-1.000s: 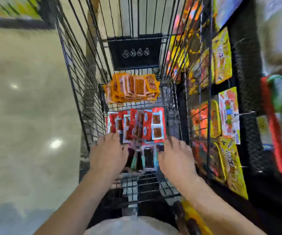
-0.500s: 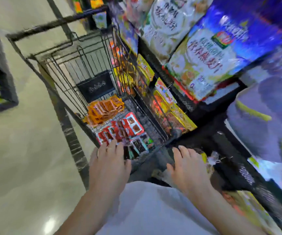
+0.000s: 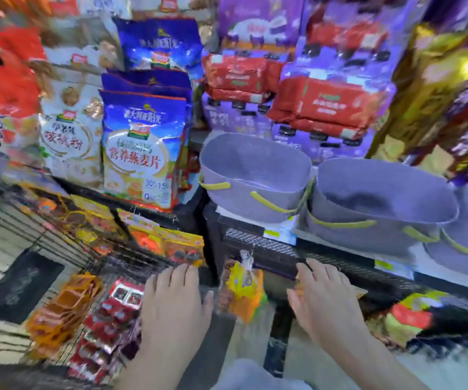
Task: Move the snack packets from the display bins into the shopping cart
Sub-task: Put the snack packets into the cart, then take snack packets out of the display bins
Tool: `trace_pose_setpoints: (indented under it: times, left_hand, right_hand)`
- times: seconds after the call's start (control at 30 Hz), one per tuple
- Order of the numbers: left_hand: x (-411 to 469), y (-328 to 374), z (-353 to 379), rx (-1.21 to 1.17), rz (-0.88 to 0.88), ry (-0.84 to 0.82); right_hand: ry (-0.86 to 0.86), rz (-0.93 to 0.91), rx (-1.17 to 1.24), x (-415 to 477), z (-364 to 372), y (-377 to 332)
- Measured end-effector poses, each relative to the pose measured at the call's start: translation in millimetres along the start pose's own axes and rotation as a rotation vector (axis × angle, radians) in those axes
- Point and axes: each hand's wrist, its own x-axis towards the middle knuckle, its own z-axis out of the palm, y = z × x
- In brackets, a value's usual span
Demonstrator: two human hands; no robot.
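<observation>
My fingers (image 3: 316, 270) are straight, spread and holding nothing on both sides: left hand (image 3: 175, 305) by the black wire shopping cart (image 3: 44, 240), right hand (image 3: 327, 305) just under the black mesh shelf (image 3: 339, 263). The grey felt display bins (image 3: 255, 192) stand along its front edge, up and ahead, nearer my right hand; I cannot tell their contents. Flat orange snack packets (image 3: 64, 305) and red snack packets (image 3: 109, 313) lie in the cart. Tall printed bags (image 3: 142, 153) crowd the shelves behind.
</observation>
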Motion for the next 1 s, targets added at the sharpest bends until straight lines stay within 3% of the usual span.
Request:
trace_pose_setpoints:
  times: [0.17, 0.47, 0.7, 0.9, 1.0]
  left_hand:
    - [20, 127, -22, -0.027, 0.196, 0.094]
    - [42, 320, -43, 0.006, 0.477, 0.092]
    - [73, 413, -51, 0.001, 0.684, 0.089]
    - [128, 467, -49, -0.041, 0.778, 0.185]
    - [162, 491, -48, -0.107, 0.768, 0.150]
  right_hand:
    - [0.030, 0.181, 0.037, -19, -13, 113]
    - [-0.005, 0.529, 0.088, -73, -32, 276]
    - [0.053, 0.688, 0.105, -99, -28, 335]
    - [0.094, 0.791, 0.070, -80, -46, 363]
    - [0.174, 0.802, 0.097, -54, -59, 384]
